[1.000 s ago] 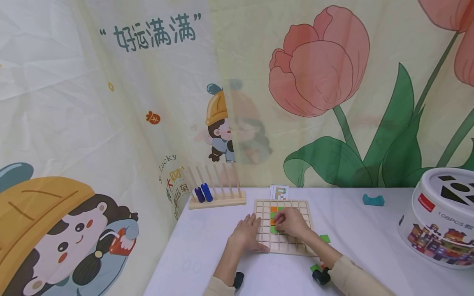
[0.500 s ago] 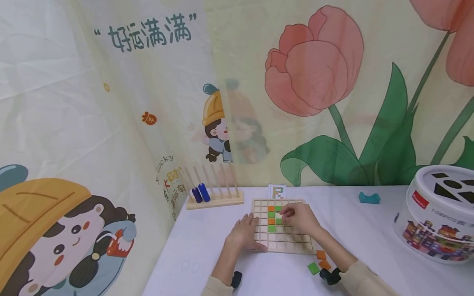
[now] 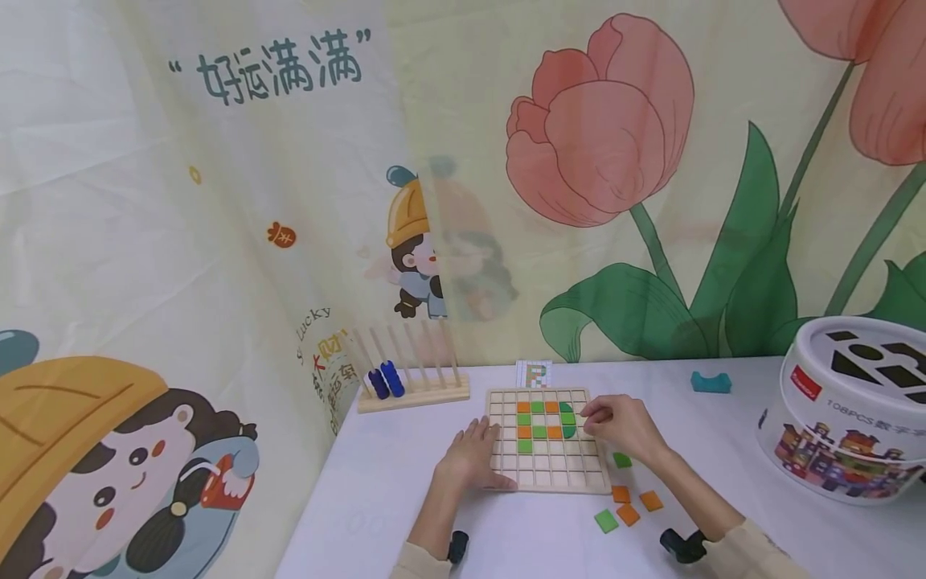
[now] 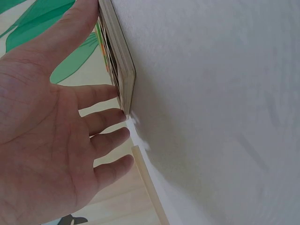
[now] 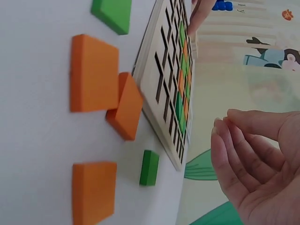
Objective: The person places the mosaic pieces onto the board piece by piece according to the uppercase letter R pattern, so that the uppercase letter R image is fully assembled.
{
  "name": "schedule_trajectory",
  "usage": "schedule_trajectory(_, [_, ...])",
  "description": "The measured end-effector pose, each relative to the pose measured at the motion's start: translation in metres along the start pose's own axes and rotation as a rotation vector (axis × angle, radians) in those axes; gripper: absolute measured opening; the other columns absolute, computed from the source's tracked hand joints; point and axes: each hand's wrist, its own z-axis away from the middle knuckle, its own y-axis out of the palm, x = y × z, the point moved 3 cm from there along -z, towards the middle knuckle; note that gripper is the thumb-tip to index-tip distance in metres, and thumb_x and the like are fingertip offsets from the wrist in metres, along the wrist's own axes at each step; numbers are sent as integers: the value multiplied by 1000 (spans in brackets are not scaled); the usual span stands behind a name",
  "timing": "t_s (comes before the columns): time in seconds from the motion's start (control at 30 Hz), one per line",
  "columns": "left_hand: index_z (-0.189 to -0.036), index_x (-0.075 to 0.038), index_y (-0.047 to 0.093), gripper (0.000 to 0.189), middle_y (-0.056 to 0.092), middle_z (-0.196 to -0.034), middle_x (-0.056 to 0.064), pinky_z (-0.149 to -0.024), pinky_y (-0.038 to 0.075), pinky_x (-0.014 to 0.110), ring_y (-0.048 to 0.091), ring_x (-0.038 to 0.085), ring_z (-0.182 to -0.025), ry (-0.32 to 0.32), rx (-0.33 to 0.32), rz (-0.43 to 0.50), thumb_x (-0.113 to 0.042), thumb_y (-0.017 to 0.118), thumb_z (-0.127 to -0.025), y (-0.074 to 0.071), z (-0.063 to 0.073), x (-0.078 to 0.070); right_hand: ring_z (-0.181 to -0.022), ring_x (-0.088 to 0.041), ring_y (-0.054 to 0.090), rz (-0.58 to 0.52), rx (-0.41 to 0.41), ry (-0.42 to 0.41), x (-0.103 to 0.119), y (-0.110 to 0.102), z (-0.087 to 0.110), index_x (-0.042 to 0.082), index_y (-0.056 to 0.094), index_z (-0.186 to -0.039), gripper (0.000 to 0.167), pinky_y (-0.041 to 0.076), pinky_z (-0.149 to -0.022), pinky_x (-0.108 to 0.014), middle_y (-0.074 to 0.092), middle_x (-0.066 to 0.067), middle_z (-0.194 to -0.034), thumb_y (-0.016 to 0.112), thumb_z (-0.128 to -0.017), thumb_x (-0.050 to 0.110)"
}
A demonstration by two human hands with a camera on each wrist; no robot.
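Observation:
A wooden grid board [image 3: 550,473] bears green and orange square tiles and two dark green rounded pieces [image 3: 569,431]. My left hand [image 3: 469,460] rests along the board's left edge, fingers spread. In the left wrist view the same hand [image 4: 61,126] shows its palm, fingertips against the board's side [image 4: 123,75]. Just off the board's right edge, my right hand [image 3: 625,426] hovers. The right wrist view shows the right hand [image 5: 258,154] with bent fingers and thumb tip meeting the fingertips, nothing visible between them.
Loose orange tiles [image 3: 651,500] and green tiles [image 3: 606,521] lie right of the board. Behind it lies a printed pattern card [image 3: 534,374]. A peg rack [image 3: 414,392] with blue beads stands at the back left, a teal block [image 3: 711,383] back right, and a white tub [image 3: 842,418] far right.
My right hand has moved right, off the tiled cells, uncovering orange tiles and dark green rounded pieces. The left hand stays at the board's edge. The head view has turned slightly right.

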Motion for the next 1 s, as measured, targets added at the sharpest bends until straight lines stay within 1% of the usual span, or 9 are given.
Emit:
schedule_trajectory(0.17, [-158,-4,43,109,33,-168,19,-126,28,53,29,35,-156,-3,4,-2,-56,90,-74,-2,1,1,-78,-16,64,5,4,11,-4,-7,11,3,77,-106,17,57,-66,-23,70,2,-83,80,-90,7])
schedule_trajectory(0.27, [-157,-3,43,109,33,-167,19,-125,28,53,29,36,-156,-6,2,4,-55,91,-73,-3,2,1,-77,-15,63,26,4,33,-5,-11,20,5,77,-105,17,56,-66,-21,69,3,-82,82,-88,6])
schedule_trajectory(0.43, [-156,-2,44,110,34,-166,20,-125,28,53,29,36,-155,-4,-7,12,-54,92,-73,-4,2,0,-76,-14,63,52,26,42,-5,-17,34,6,77,-102,18,56,-65,-22,69,4,-81,84,-86,4])
schedule_trajectory(0.6, [-157,-3,44,109,34,-167,19,-126,28,53,29,35,-156,-9,-7,15,-54,92,-73,-3,2,1,-77,-13,64,43,91,79,-8,-20,47,8,77,-101,20,56,-68,-23,69,5,-81,85,-83,2])
schedule_trajectory(0.8, [-157,-4,44,109,33,-167,19,-126,28,53,28,35,-156,-9,-1,25,-54,92,-72,1,0,2,-79,-16,62,33,197,153,-17,-14,61,9,76,-99,29,58,-69,-26,68,3,-83,90,-75,0])
schedule_trajectory(0.9, [-157,-4,44,109,33,-167,18,-126,28,53,28,35,-156,-8,-2,16,-55,92,-72,1,-1,1,-79,-15,61,51,225,183,-21,-10,66,10,76,-99,34,58,-70,-26,68,4,-84,93,-71,1])
schedule_trajectory(1.0, [-157,-4,44,109,33,-168,18,-126,28,52,28,35,-156,-8,-1,14,-55,92,-73,2,-1,1,-80,-15,61,70,248,201,-26,-8,69,12,75,-100,35,57,-68,-26,68,5,-85,91,-71,-1])
